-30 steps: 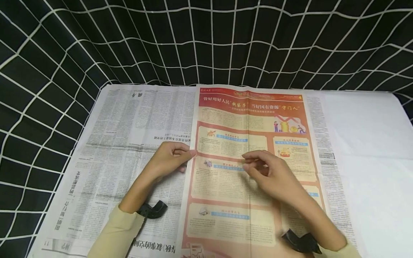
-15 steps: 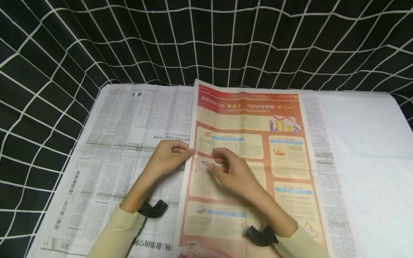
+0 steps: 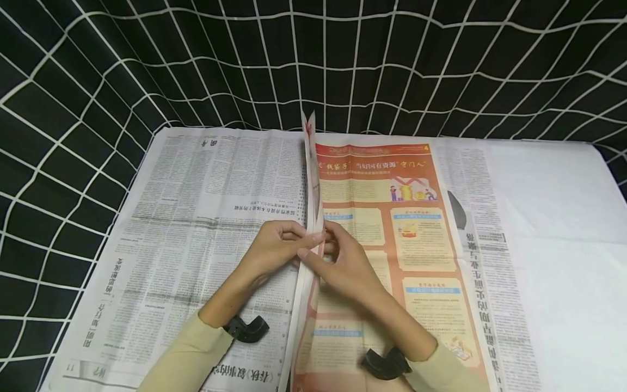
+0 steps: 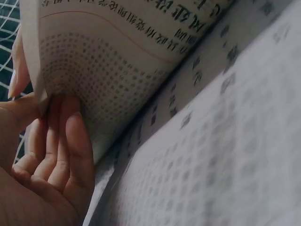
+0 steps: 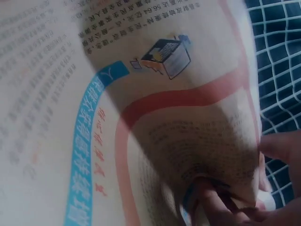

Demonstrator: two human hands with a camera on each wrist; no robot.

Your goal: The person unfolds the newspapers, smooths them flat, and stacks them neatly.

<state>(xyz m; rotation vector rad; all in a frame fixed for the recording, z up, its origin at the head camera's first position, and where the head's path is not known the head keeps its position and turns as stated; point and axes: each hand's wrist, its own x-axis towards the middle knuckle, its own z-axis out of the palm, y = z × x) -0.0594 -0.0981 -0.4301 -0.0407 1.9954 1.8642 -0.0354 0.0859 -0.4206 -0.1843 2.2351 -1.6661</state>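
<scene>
A newspaper sheet with red and cream printing [image 3: 426, 239] lies over other newspaper pages, its left part lifted into a steep fold. My left hand [image 3: 276, 250] pinches the raised edge between thumb and fingers. In the left wrist view, the fingers of this hand [image 4: 61, 150] curl against the grey-printed underside. From the other side, my right hand [image 3: 350, 264] grips the same edge, close to the left thumb. The right wrist view has the fingers [image 5: 214, 205] pushing into the colour-printed face, which bends around them. The lower part of the fold is partly hidden by the hands.
Grey-printed newspaper [image 3: 196, 179] spreads flat at the left, and more pages [image 3: 485, 261] show beyond the red sheet's right edge. A white table surface [image 3: 568, 261] extends to the right. Black cloth with white grid lines [image 3: 343, 60] hangs behind. Both wrists carry black mounts [image 3: 250, 329].
The right hand has moved left to the sheet's edge and now grips it beside the left hand. The left edge has risen and shifted slightly right, uncovering more print at the right.
</scene>
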